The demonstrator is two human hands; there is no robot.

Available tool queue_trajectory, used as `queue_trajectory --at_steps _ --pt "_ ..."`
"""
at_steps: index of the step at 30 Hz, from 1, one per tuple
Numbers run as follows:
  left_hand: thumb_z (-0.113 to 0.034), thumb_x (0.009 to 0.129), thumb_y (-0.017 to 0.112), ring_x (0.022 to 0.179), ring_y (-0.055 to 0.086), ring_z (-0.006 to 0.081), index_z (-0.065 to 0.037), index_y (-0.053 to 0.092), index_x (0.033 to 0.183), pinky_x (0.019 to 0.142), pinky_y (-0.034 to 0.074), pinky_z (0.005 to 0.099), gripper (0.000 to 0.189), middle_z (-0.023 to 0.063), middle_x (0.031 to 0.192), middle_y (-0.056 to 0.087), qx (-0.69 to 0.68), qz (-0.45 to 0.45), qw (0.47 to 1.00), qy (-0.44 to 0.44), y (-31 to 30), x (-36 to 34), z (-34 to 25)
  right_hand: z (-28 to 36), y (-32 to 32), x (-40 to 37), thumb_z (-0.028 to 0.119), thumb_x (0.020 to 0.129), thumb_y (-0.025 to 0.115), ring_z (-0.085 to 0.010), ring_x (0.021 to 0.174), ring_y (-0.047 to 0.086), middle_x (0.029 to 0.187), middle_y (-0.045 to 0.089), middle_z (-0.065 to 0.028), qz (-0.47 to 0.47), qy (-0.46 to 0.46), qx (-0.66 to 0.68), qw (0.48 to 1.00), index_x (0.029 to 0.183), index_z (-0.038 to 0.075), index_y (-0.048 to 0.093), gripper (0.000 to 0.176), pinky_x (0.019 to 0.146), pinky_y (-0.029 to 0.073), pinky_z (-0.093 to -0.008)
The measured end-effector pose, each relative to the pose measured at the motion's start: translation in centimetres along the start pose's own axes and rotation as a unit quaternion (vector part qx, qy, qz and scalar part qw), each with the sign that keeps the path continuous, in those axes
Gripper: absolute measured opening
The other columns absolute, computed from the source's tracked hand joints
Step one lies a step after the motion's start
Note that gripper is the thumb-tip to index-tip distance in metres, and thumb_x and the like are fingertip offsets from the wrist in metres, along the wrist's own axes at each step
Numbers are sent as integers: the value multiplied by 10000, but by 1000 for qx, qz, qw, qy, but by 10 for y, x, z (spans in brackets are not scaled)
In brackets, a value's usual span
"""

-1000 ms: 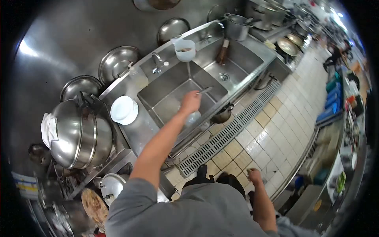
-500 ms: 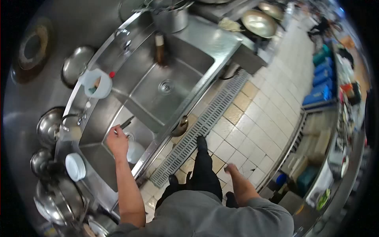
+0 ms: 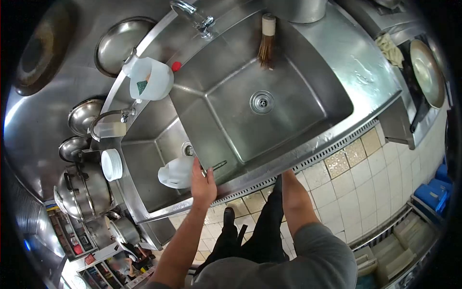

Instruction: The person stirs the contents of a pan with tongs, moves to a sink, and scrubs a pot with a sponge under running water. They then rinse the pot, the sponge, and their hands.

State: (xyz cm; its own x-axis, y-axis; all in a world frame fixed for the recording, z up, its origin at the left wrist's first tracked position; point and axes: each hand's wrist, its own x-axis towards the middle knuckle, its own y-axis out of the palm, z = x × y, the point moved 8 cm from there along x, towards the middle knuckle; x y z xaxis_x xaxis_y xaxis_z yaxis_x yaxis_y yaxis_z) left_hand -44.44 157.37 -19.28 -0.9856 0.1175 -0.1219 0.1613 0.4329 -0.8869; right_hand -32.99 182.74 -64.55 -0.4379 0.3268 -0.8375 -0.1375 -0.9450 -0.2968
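My left hand (image 3: 203,187) is over the front of the left sink basin (image 3: 139,159), its fingers right beside a white plastic jug (image 3: 174,172). Between thumb and fingers it grips a slim dark tool (image 3: 219,166) that points to the right; its kind I cannot tell. The jug lies close to the drain (image 3: 188,149). My right hand (image 3: 288,175) is down at the front edge of the sink, seen end-on below the forearm, with its fingers hidden.
A bristle brush (image 3: 266,43) stands in the right basin (image 3: 308,86). Behind the sinks are a cut white container (image 3: 159,82) with a green scouring pad, a red cap (image 3: 176,66) and faucets (image 3: 195,17). Stacked white lids (image 3: 111,164) sit left; a pan (image 3: 426,72) is right.
The view has swung and come closer to the sinks. My left hand has moved down to the white jug, still gripping the dark tool. My right hand has come forward to the sink's edge.
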Motion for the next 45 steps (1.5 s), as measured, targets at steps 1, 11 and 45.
queue_trajectory --at_steps 1,11,45 --pt "-175 1027 592 1247 565 422 45 333 1533 1053 451 474 610 268 1420 529 -64 -34 997 4 0 -1 -2 -1 13 11 417 1007 589 -395 1174 627 1304 665 -215 4 19 65 998 1305 6 639 510 998 493 -502" --pt "-127 1025 563 1234 575 459 43 335 1532 1056 453 483 582 291 1364 558 0 -34 999 11 -3 -2 -18 -52 90 39 382 1024 603 -312 1039 670 1194 702 -165 11 102 695 711 1279 23 649 442 889 539 -464" --pt "-299 968 631 1298 512 464 47 332 1550 1096 414 577 740 292 1443 500 20 106 994 -8 12 18 18 245 -347 -523 274 1057 560 -67 463 353 581 378 65 115 -185 621 753 1012 82 619 205 399 288 -214"
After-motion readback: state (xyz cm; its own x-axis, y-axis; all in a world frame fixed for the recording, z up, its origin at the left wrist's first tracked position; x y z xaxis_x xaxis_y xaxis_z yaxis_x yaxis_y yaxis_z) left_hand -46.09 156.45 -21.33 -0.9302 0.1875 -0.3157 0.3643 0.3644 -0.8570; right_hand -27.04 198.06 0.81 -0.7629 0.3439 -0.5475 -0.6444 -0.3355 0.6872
